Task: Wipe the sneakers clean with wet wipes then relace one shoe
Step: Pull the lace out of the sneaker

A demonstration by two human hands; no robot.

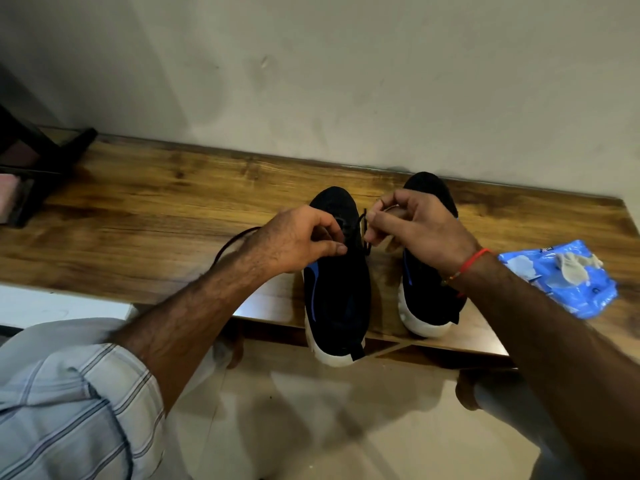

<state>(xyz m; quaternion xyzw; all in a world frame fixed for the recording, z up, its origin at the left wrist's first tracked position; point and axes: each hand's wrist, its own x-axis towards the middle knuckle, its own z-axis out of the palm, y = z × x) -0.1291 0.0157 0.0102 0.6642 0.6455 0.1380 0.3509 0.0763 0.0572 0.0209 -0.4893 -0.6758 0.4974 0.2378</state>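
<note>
**Q:** Sneakers first: where do they sit?

**R:** Both stand side by side on the wooden bench (145, 216), toes toward the wall (346, 81). The left sneaker (337, 299) has its white heel hanging over the bench's near edge. The right sneaker (427, 292) is just beside it, with its heel at that same edge.

**Q:** And the hands?

**R:** The left hand (294, 240) hovers over the left sneaker's lacing area, thumb and curled fingers pinching the black lace (362, 225). The right hand (415, 223) pinches the same lace from the other side, fingers curled tight, with a red thread bracelet (474, 259) on its wrist. A loop of the lace trails out over the bench behind the left wrist.

**Q:** What blocks the view?

**R:** The hands hide the eyelets and the tongue of the left sneaker, so how far the lacing has got cannot be told. The right forearm crosses the right sneaker's outer side.

**Q:** Anything else around?

**R:** A blue pack of wet wipes (568, 282) lies near the bench's right end, close to its near edge, with a crumpled wipe (571, 266) on top. A dark stand (38, 161) occupies the far left corner. Below the bench, the person's striped sleeve (69, 403) and a pale tiled floor (311, 427) show.
</note>
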